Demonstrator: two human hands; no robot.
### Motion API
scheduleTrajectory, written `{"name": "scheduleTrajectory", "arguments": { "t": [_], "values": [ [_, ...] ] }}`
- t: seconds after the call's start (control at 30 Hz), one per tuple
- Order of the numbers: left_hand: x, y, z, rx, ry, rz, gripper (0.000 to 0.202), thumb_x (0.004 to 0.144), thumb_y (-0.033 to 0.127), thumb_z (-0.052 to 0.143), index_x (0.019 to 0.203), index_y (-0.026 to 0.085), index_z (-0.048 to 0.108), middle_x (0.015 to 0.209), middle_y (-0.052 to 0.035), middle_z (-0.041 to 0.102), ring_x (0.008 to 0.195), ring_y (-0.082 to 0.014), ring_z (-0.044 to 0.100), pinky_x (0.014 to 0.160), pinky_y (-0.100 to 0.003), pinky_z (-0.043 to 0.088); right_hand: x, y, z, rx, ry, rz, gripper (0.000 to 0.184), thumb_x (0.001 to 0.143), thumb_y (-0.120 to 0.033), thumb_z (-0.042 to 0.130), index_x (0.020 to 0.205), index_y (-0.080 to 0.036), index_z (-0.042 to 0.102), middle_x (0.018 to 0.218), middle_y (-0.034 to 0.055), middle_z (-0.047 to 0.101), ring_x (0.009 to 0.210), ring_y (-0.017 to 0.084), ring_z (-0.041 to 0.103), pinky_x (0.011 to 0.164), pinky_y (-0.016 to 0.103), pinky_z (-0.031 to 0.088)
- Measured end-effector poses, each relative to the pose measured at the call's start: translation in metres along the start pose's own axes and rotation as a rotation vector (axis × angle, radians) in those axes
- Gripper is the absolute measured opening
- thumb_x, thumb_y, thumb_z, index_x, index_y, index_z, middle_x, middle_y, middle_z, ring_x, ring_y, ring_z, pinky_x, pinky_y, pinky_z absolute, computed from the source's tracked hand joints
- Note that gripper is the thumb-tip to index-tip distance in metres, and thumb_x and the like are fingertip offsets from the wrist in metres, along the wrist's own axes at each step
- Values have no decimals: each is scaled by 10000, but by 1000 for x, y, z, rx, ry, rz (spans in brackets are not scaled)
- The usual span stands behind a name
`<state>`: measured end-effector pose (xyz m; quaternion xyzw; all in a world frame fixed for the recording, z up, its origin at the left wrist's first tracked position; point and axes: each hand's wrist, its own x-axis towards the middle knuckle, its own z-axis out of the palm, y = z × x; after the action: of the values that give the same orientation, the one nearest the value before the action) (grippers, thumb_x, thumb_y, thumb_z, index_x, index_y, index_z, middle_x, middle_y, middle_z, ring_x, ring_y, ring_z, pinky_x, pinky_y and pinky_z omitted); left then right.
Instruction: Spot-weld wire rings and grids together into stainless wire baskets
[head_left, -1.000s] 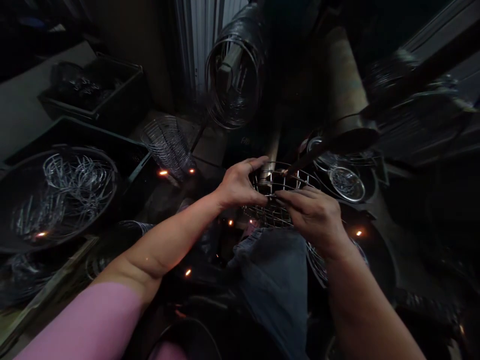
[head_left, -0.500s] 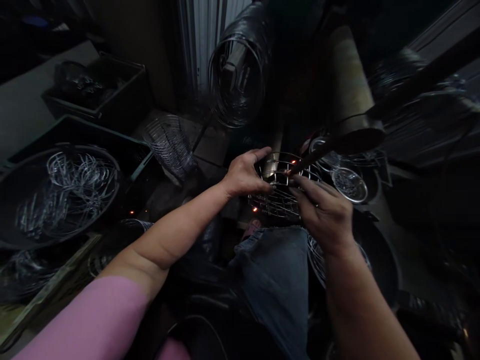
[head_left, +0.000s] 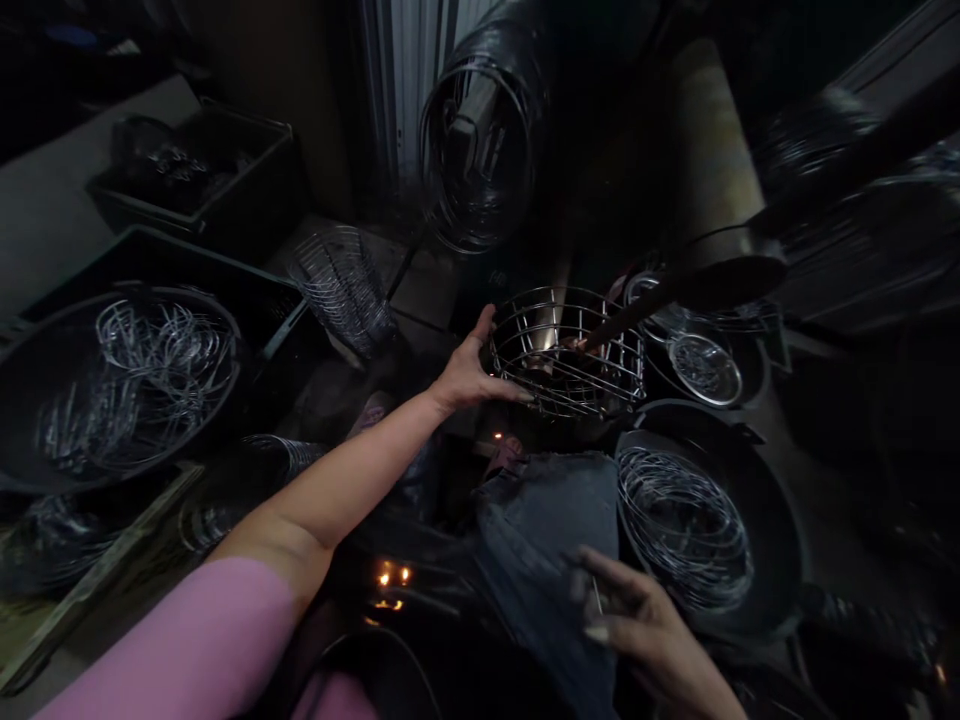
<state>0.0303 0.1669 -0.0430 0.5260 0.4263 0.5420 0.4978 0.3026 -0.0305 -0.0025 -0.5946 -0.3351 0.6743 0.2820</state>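
My left hand (head_left: 476, 375) grips the left side of a round wire basket (head_left: 566, 380), thumb along its near edge and fingers at the far rim. The tip of a dark metal rod (head_left: 622, 322) reaches inside the basket, and a pale metal bar (head_left: 549, 325) also shows there. Low in front of the denim-covered lap, my right hand (head_left: 626, 610) is apart from the basket. A short thin wire (head_left: 598, 597) appears pinched between its thumb and fingers, slightly blurred.
A dark round tub (head_left: 784, 560) at right contains wire rings (head_left: 686, 535). Beyond it is a small metal bowl (head_left: 705, 368). At left, another tub (head_left: 232, 385) carries tangled wires. Bundled wire coils (head_left: 480, 160) hang ahead. Sparks (head_left: 394, 578) glow above the lap.
My right hand has left the basket and moved down toward the lap. The left hand still grips the basket, which is now more visible. Sparks at the rod tip are gone; others show lower down.
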Motion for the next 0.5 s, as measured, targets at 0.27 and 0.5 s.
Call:
{"name": "scheduleTrajectory", "arguments": {
  "t": [0.27,0.5],
  "values": [
    [-7,-12,13,-304,167,-104,1271,321,295,943,1447,168,367,1311,-121,554,1136,-244,590,1018,-407,476,-13,37,-3,303,261,-3,499,472,-526,900,810,-182,772,642,51,604,442,63,376,403,191,302],
    [-11,-12,20,-333,216,-128,1310,314,308,945,1463,163,333,1306,-117,541,1128,-242,594,981,-411,507,-14,39,4,268,335,-7,435,447,-485,914,706,-171,758,572,33,580,411,60,382,384,189,296]
  ]
}}
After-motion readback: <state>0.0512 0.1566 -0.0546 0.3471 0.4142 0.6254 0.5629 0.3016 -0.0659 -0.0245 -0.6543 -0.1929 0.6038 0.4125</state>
